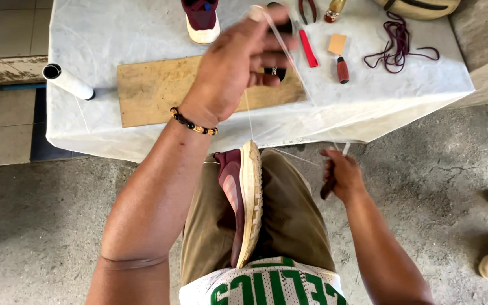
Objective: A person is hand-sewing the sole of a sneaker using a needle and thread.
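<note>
Above the concrete floor (40,226), both hands' fingers pinch white thread (289,59); the right apparently also grips a dark-handled tool (328,186).

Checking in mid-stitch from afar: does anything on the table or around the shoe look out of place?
One thing: the white thread spool lies tipped on its side at the table's left edge, partly overhanging. The maroon shoe sits wedged between the knees, sole up, thread taut to both hands.

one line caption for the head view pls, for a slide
Left hand pulls white thread taut above a maroon shoe clamped between the knees, right hand gripping a dark-handled tool.
</note>
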